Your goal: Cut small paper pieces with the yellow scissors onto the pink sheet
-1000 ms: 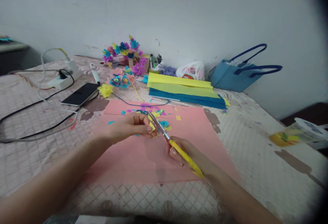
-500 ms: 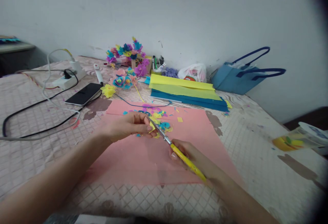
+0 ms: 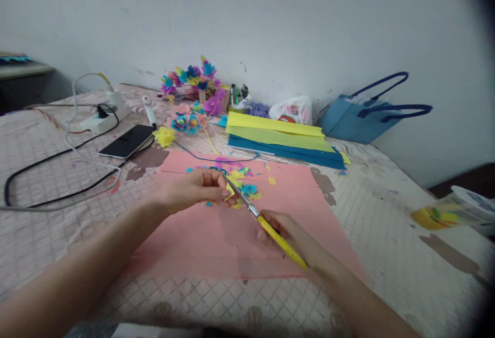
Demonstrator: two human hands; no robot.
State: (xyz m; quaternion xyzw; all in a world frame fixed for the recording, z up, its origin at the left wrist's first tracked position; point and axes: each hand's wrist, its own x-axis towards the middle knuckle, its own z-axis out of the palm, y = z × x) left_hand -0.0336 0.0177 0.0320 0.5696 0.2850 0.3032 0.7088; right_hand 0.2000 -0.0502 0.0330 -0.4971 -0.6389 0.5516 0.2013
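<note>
My left hand [image 3: 207, 187] pinches a small piece of yellow paper [image 3: 229, 190] between thumb and fingers. In my right hand [image 3: 279, 227] is a pair of scissors [image 3: 284, 244] with yellow handles, its blades pointing up and left to the yellow piece. The blade tips lie against or just beside the paper; I cannot tell whether they are cutting it. Below both hands a pink paper sheet [image 3: 297, 193] covers the table. Yellow, blue and purple paper scraps [image 3: 249, 189] are strewn on it around my left fingertips.
Yellow and blue paper sheets [image 3: 278, 139] lie behind the pink one. Paper flowers [image 3: 189, 119], a phone [image 3: 127, 141] and a power strip [image 3: 102, 116] with loose cables are at left. A blue bag [image 3: 356, 119] stands back right, a clear tub [image 3: 444, 212] nearer.
The scissors' handles and my right fingers have shifted slightly. My left hand keeps its place with the yellow paper.
</note>
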